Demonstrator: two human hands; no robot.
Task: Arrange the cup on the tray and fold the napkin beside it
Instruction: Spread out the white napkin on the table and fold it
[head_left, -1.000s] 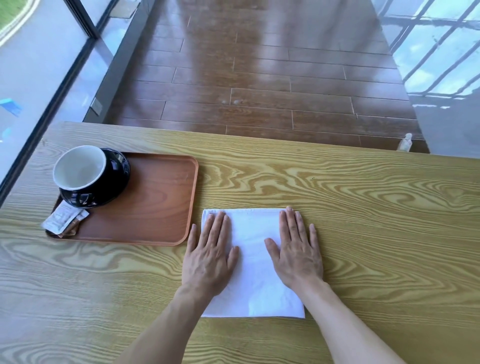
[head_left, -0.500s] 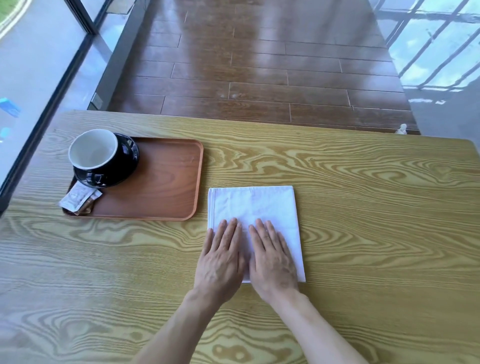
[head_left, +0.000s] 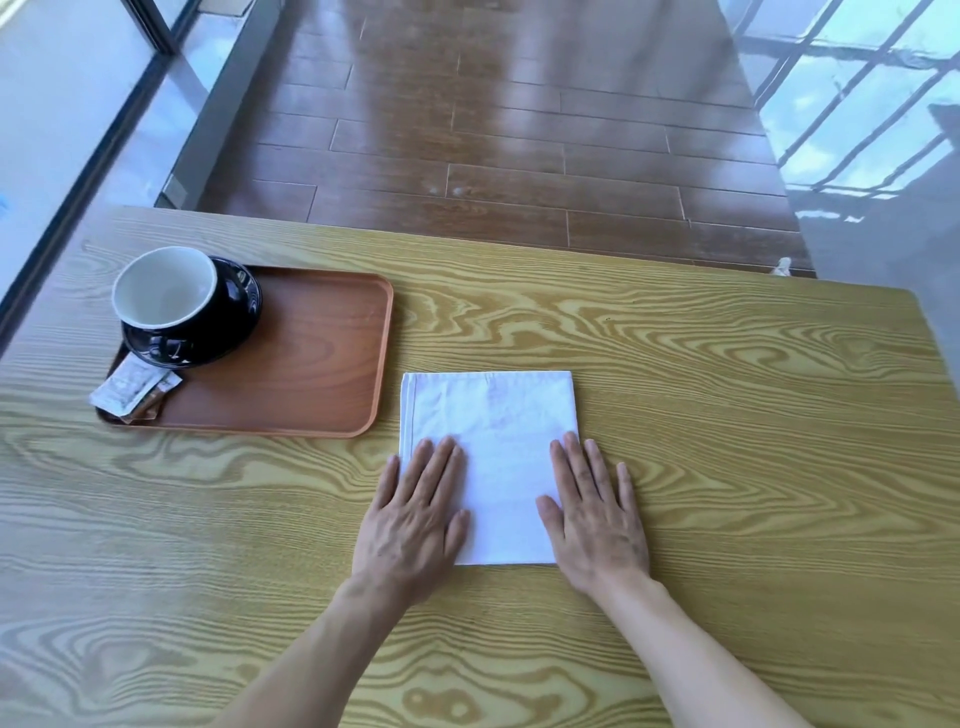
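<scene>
A black cup (head_left: 166, 293) with a white inside stands upright on a black saucer (head_left: 234, 322) at the far left of the brown wooden tray (head_left: 311, 364). Just right of the tray lies a white napkin (head_left: 493, 431), folded into a flat rectangle on the table. My left hand (head_left: 413, 514) rests flat on the napkin's near left edge, fingers spread. My right hand (head_left: 595, 514) lies flat on its near right edge. Neither hand grips anything.
Small sugar packets (head_left: 132, 389) lie on the tray's near left corner. The yellow wood-grain table (head_left: 727, 415) ends at a far edge, with brown floorboards (head_left: 493, 156) beyond. A glass wall runs along the left side.
My hands were side by side on the napkin's near middle half a second ago; they have slid apart to its left and right edges. The view has shifted slightly.
</scene>
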